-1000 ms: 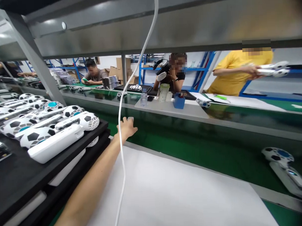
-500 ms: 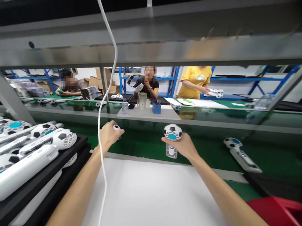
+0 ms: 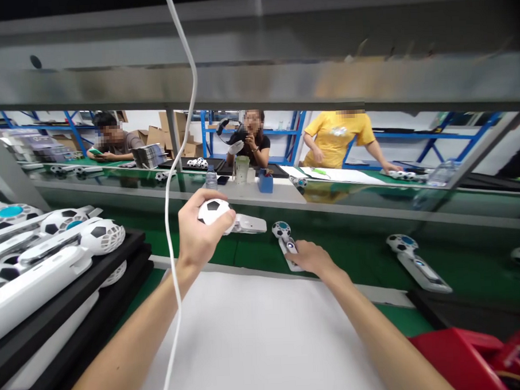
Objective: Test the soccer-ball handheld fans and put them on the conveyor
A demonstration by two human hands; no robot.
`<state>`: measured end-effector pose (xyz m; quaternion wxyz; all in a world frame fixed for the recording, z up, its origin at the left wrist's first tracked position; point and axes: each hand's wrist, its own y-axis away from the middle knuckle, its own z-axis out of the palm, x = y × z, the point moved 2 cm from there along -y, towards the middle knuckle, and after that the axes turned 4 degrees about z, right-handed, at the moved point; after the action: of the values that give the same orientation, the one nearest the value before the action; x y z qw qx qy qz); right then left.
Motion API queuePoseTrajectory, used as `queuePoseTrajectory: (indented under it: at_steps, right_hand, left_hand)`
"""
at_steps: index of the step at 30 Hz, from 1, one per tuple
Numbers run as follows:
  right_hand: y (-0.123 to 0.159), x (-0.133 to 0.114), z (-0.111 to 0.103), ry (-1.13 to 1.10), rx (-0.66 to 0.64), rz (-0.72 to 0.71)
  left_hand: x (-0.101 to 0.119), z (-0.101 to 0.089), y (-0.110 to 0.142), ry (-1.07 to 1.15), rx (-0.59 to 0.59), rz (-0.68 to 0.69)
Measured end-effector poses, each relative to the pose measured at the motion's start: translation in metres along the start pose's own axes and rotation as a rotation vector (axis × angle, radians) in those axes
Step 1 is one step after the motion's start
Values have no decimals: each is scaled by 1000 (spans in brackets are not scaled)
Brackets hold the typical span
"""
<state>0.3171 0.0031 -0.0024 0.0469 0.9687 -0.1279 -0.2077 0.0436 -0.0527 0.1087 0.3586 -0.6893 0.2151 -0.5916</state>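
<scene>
In my left hand (image 3: 201, 229) is a soccer-ball handheld fan (image 3: 251, 223). My fingers wrap its black-and-white ball head, and the white handle points right above the green belt. My right hand (image 3: 314, 257) grips the handle of a second soccer-ball fan (image 3: 282, 231), which lies on or just over the belt. Its ball head, with a blue disc, points away from me. My right fingertips are partly hidden. Farther right on the belt rests another soccer-ball fan (image 3: 418, 263), touched by neither hand.
Stacked black trays (image 3: 116, 264) of similar fans stand at the left. A white sheet (image 3: 257, 339) covers the surface before me, and a white cable (image 3: 170, 222) hangs across the view. A red container (image 3: 457, 359) sits lower right. Several people work across the belt.
My left hand has brought its fan right and turned it, exposing the handle. My right hand has shifted from its fan's head to the handle, lowering the fan. The yellow-shirted person's arm reaches right.
</scene>
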Motion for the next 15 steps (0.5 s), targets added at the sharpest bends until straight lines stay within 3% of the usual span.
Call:
queuePoseTrajectory:
  at_steps: [6, 11, 15]
  right_hand:
    - [58, -44, -41, -243, 236, -436]
    - [119, -74, -46, -334, 61, -901]
    - [139, -82, -40, -197, 25, -945]
  left_hand:
    - [15, -2, 0, 117, -49, -83]
    - [21, -1, 0, 278, -155, -239]
    - [24, -3, -1, 333, -173, -338]
